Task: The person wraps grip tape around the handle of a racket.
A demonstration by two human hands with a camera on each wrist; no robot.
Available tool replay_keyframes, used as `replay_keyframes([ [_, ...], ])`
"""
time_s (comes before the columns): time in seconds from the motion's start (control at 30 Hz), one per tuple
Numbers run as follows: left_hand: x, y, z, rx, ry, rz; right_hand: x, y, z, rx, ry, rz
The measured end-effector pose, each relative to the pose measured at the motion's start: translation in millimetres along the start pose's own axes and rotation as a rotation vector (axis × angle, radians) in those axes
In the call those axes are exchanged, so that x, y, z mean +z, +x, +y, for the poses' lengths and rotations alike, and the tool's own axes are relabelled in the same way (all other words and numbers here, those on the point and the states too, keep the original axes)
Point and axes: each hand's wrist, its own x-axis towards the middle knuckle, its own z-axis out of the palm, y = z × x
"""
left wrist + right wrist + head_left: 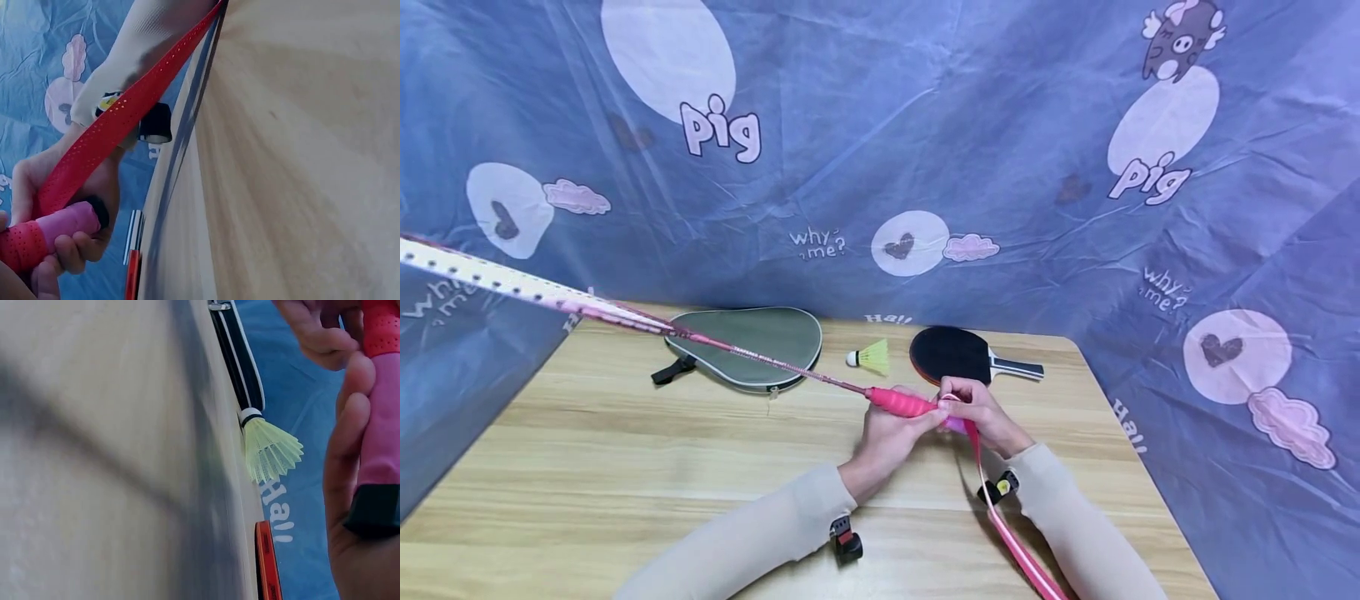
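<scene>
My left hand (883, 437) grips a badminton racket by its handle (898, 402), where perforated red overgrip tape is wrapped. The thin shaft (790, 367) and white-and-pink head (482, 279) reach up to the left. At the butt end, my right hand (988, 417) curls its fingers round the bare pink section (69, 219), just short of the black cap (375, 509). Its thumb side is at the loose overgrip tape (119, 128). From there the strip runs past the right wrist toward the table's near edge, as the head view shows.
Behind the hands, a grey-green paddle case (752, 346) lies at the back left of the wooden table (625, 467). Beside it are a yellow shuttlecock (870, 358) and a black table tennis paddle (951, 354). A printed blue cloth (850, 167) hangs round the table.
</scene>
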Motion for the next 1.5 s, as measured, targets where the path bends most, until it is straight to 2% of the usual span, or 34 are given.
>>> replay_keyframes([
  [0.1, -1.3, 0.4, -0.7, -0.028, 0.02, 0.029, -2.4, -1.2, 0.6, 0.025, -0.041, 0.012],
  [0.27, -2.6, -0.5, -0.5, -0.056, 0.052, 0.022, -7.6, -2.0, -1.9, 0.065, -0.158, 0.038],
  [0.37, -3.2, -1.8, 0.0, -0.07, 0.072, 0.022, -8.8, -1.1, -4.7, 0.087, -0.191, 0.042],
  [0.67, -6.4, 1.3, -1.0, -0.065, -0.016, -0.015, -16.1, -1.9, -4.8, 0.12, -0.25, 0.014],
  [1.0, -7.5, 5.1, -3.8, -0.077, -0.106, -0.071, -22.4, -2.0, 1.4, 0.168, -0.196, 0.009],
  [1.17, -6.0, 2.4, -0.4, -0.086, -0.116, -0.133, -20.5, -1.7, 0.8, 0.209, -0.186, 0.027],
  [1.37, -8.0, 0.7, 4.9, -0.084, -0.123, -0.144, -13.3, 0.6, -2.2, 0.252, -0.055, -0.036],
  [1.5, -10.6, 2.5, 5.9, -0.089, -0.133, -0.167, -11.1, 2.4, -3.6, 0.272, -0.004, -0.02],
])
